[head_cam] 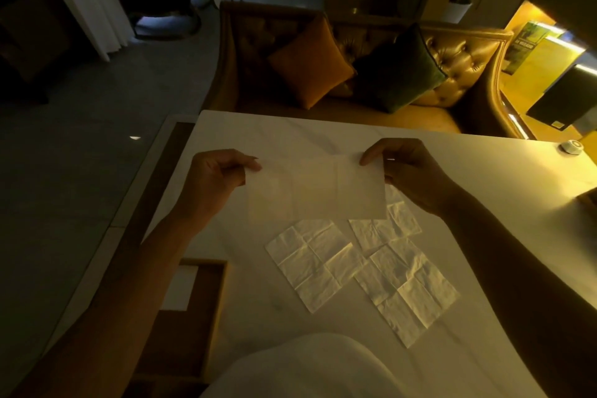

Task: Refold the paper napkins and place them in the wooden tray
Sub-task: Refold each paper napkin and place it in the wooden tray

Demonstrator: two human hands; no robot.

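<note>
Your left hand (217,171) and right hand (400,168) each pinch top corner of napkin (316,192), fingers closed on paper, holding it taut above counter (452,171) so fold edges line up. Three open napkins (315,263) wait flat below. Tray (190,313) near left, one folded inside.

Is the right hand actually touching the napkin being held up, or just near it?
Touching. The head view shows the right hand pinching the upper right corner of the held napkin, thumb tip on the paper; the left hand pinches the opposite corner.
</note>
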